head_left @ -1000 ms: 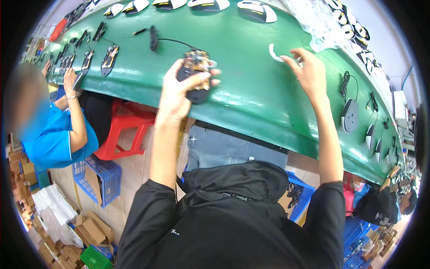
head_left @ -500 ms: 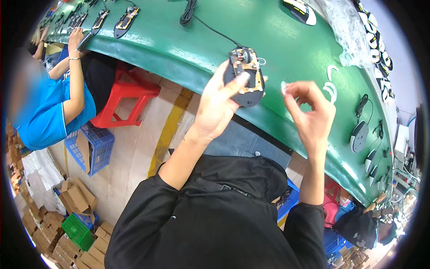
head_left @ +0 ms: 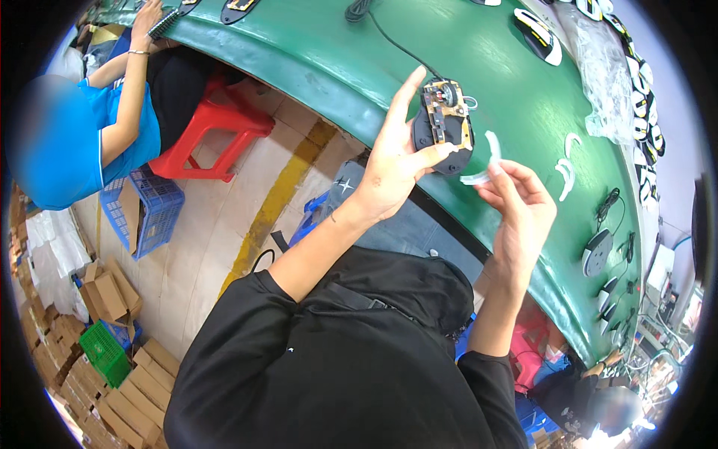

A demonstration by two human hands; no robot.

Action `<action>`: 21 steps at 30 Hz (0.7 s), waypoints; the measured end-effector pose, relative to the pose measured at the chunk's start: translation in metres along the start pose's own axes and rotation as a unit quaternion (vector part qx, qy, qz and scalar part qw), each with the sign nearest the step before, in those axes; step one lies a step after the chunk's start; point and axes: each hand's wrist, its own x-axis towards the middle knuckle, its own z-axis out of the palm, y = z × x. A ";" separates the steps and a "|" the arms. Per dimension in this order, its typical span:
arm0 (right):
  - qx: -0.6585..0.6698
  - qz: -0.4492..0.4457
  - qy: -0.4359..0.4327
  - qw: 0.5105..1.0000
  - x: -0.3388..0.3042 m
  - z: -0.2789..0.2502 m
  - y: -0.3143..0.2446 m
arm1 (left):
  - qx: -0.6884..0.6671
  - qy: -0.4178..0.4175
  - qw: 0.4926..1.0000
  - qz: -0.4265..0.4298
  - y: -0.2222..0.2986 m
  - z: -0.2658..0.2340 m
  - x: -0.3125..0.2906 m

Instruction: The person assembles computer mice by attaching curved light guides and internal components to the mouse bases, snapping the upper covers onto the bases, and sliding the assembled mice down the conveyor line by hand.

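My left hand (head_left: 389, 168) grips an opened computer mouse (head_left: 465, 155), its tan circuit board and scroll wheel bare on a black base. The thumb lies over the lower part of the board. A black cable (head_left: 400, 49) runs from the top of the mouse across the table. Just to the right, my right hand (head_left: 523, 206) pinches a curved, translucent whitish strip (head_left: 493, 147) between thumb and fingertips. The strip is held apart from the mouse. Similar curved white strips (head_left: 566, 178) lie on the table beyond that hand.
The green-covered table (head_left: 314, 52) curves around me. A black-and-white mouse shell (head_left: 538, 37) and clear plastic bags (head_left: 602, 82) lie at the far right. Corded mouse bases (head_left: 597, 253) line the right side. A co-worker in blue (head_left: 123, 142) sits left by a red stool (head_left: 217, 135).
The curved strip in my right hand has turned into plain sight. The mouse has tilted slightly, and my left thumb has shifted lower on it. The view has swung a little.
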 end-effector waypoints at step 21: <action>-0.041 0.104 -0.114 0.987 0.029 -0.024 -0.002 | 0.152 0.009 0.961 0.233 -0.026 0.005 -0.007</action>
